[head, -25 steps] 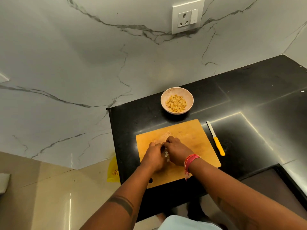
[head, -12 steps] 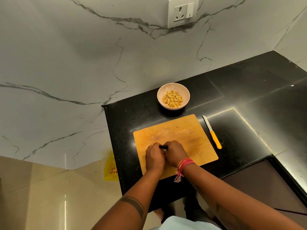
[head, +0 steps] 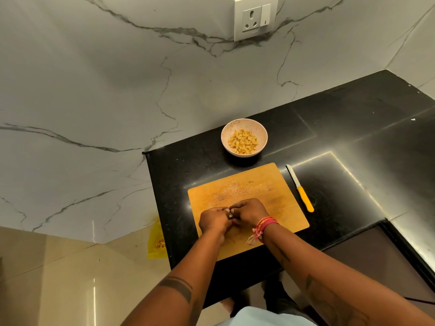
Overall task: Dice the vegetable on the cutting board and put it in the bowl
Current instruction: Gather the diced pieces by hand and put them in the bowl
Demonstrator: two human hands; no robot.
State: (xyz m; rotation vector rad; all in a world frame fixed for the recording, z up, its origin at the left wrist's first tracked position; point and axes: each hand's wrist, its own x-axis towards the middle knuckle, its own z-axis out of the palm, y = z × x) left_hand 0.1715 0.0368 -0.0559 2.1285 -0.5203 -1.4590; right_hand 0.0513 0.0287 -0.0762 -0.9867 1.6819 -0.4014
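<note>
Centrally, over the near half of the cutting board [head: 247, 191], the left hand [head: 215, 221] and right hand [head: 249, 211] meet knuckle to knuckle, fingers [head: 235, 205] curled inward around a few small pale vegetable pieces [head: 230, 213] gathered between them; how many pieces they enclose cannot be told. Diced vegetable [head: 243, 141], yellow, fills the bottom of the bowl [head: 244, 124], which stands on the counter [head: 353, 142] at 12 o'clock from the board, just beyond its far edge. A knife [head: 300, 188] with an orange handle lies on the counter at 3 o'clock, just beside the board and apart from both hands. The counter is black polished stone, backed by a white veined marble wall carrying a socket plate [head: 255, 18]; beige floor tiles [head: 58, 278] show at 8 o'clock. Both forearms reach forward from 6 o'clock and converge, backs of the hands upward; red threads [head: 263, 225] circle the right wrist.
</note>
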